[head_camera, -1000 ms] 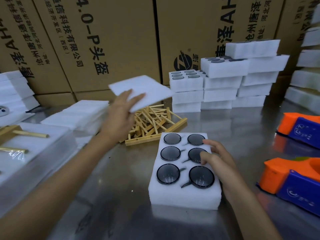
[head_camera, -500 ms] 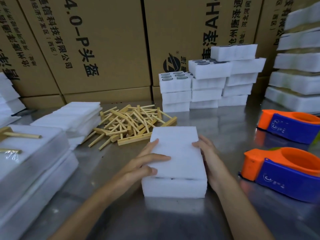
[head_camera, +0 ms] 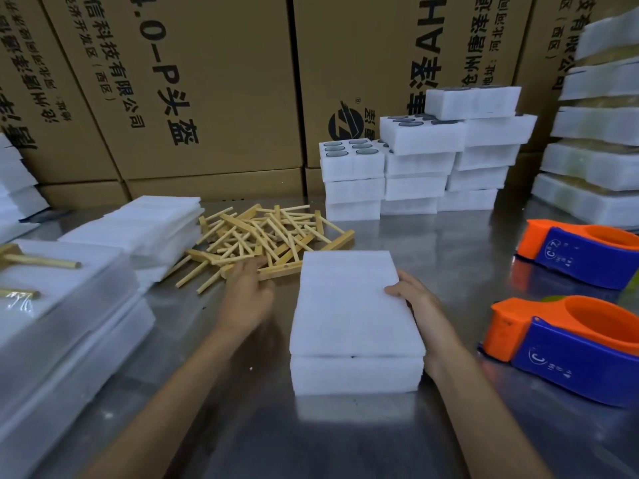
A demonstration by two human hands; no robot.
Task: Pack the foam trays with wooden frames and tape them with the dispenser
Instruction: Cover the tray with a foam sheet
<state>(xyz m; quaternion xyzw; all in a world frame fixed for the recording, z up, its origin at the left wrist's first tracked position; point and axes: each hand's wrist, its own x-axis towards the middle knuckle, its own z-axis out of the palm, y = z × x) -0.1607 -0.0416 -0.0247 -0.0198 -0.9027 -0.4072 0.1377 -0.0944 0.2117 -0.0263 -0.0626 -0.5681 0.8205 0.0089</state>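
two tape dispensers (head_camera: 567,350), two hands (head_camera: 247,299), one pile of wooden frames (head_camera: 262,236).

At twelve o'clock a wall of brown cardboard cartons (head_camera: 214,98) printed with black Chinese characters faces me, stacked right behind my steel table (head_camera: 345,440). At nine o'clock I see clear plastic-wrapped bundles (head_camera: 62,326) piled in layers, with short brass-coloured rods (head_camera: 41,262) lying on top of them. Further out at ten o'clock, near the table's far left edge, more white blocks (head_camera: 17,188) are heaped against the cartons. The table surface under everything is dull, scuffed metal that mirrors the shapes sitting on it.
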